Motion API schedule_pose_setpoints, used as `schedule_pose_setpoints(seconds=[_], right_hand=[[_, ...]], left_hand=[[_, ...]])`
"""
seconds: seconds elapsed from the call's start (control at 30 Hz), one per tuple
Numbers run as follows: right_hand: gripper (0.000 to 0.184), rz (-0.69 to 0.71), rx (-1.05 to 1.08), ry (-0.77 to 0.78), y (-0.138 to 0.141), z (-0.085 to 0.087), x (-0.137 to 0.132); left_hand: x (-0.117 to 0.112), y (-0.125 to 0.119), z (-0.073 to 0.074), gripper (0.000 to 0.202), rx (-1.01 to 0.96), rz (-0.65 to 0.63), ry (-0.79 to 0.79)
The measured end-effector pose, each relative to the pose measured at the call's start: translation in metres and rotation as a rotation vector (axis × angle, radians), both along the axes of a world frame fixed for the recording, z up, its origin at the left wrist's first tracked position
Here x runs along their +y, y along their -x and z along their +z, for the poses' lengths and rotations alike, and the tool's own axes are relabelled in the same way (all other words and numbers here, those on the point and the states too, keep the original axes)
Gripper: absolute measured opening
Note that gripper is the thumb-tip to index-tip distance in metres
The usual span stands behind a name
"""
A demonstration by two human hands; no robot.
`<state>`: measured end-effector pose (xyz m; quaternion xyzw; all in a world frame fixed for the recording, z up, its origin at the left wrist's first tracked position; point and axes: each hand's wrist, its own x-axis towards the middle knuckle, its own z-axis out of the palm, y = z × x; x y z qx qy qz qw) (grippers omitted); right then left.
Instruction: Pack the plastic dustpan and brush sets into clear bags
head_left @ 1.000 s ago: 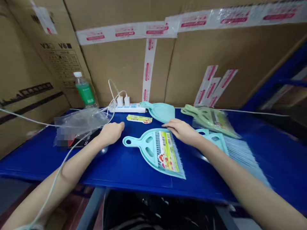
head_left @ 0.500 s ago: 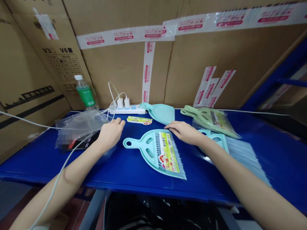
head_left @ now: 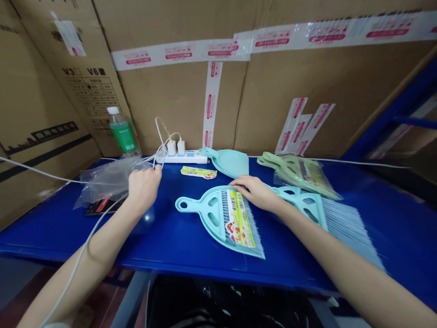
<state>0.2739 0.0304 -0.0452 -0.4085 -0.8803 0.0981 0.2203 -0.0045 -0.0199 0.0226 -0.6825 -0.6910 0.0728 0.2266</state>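
At the middle of the blue counter [head_left: 177, 248], the fingers [head_left: 238, 183] of the right hand [head_left: 254, 191] lie flat and unclenched on the far edge of the teal dustpan set [head_left: 213, 214]. It sits right under them, long axis running from handle at the left to bristles at the near right. The left hand [head_left: 143, 187] is well off to the left, at the edge of the clear plastic bags [head_left: 105, 180]. Whether it pinches one I cannot tell. Another bag, far right, holds a green set [head_left: 300, 171].

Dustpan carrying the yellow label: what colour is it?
The dustpan is pale turquoise; head view.
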Motion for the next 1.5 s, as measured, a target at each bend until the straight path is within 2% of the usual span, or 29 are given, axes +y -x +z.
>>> schedule_pose_setpoints(seconds=[0.17,0.37,0.57,0.8,0.93,1.0,1.07,1.2,1.33,1.5], right_hand=[[0.025,-0.036,0.047,0.026,0.003,0.001,0.001],[0.023,-0.169,0.048,0.129,-0.006,0.013,-0.003],[0.021,-0.254,0.063,0.083,-0.019,0.022,-0.002],[0.022,-0.273,0.114,-0.004,-0.026,0.025,0.001],[0.023,-0.299,0.108,0.008,-0.026,0.026,-0.001],[0.023,-0.318,0.103,0.020,-0.026,0.026,-0.001],[0.023,-0.331,0.098,0.026,-0.026,0.026,-0.001],[0.023,-0.339,0.090,-0.004,-0.028,0.024,0.002],[0.023,-0.305,0.073,-0.021,-0.029,0.022,0.003],[0.023,-0.308,0.040,0.026,-0.027,0.020,0.002]], left_hand=[[0.000,-0.002,-0.007,0.034,-0.038,-0.105,0.005],[-0.001,-0.010,-0.017,0.024,-0.139,-0.279,0.219],[-0.004,-0.005,-0.016,0.014,-0.275,-0.437,0.327],[-0.014,-0.005,-0.012,0.014,-0.475,-0.827,0.509],[-0.023,-0.011,-0.010,0.008,-0.525,-0.948,0.624],[-0.025,-0.013,-0.010,0.007,-0.539,-1.002,0.629],[-0.026,-0.013,-0.012,0.013,-0.543,-1.016,0.548],[-0.023,-0.012,-0.022,0.019,-0.426,-0.888,0.356],[-0.022,-0.012,-0.029,0.024,-0.380,-0.892,0.399],[-0.021,-0.014,-0.029,0.028,-0.423,-0.928,0.398]])
